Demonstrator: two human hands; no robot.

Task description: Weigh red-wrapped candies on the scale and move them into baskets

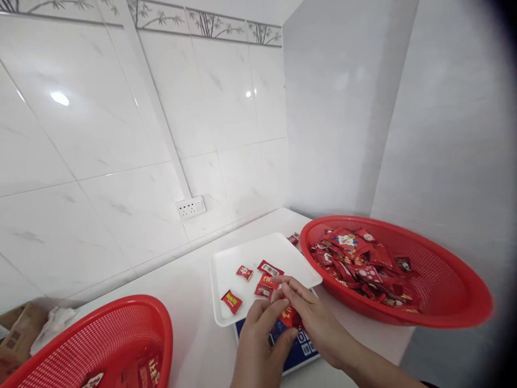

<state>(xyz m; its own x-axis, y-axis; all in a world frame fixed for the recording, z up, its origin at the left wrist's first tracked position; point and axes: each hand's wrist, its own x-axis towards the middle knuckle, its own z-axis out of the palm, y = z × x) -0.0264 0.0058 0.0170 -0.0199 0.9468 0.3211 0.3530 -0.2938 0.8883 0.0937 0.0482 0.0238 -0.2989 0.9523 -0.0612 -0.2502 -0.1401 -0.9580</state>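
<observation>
My left hand (260, 339) and my right hand (317, 320) are close together over the near edge of a white tray (230, 250). Between their curled fingers is a red candy packet (287, 316) with yellow print, partly hidden by the fingers. Under the hands shows the blue keypad panel (309, 345) of a scale, with the tray on top. On the tray lie several small red packets: one with yellow lettering (231, 301), a small patterned one (244, 272), a long one with a white label (270, 268), and others beside my fingertips.
To the right, a large red plastic basket (452, 280) holds a heap of red packets (363, 258). Another red basket (121, 318) stands at the front left with a few packets inside. A cardboard box (22, 328) sits at far left. Tiled walls with a socket (190, 207) bound the white table.
</observation>
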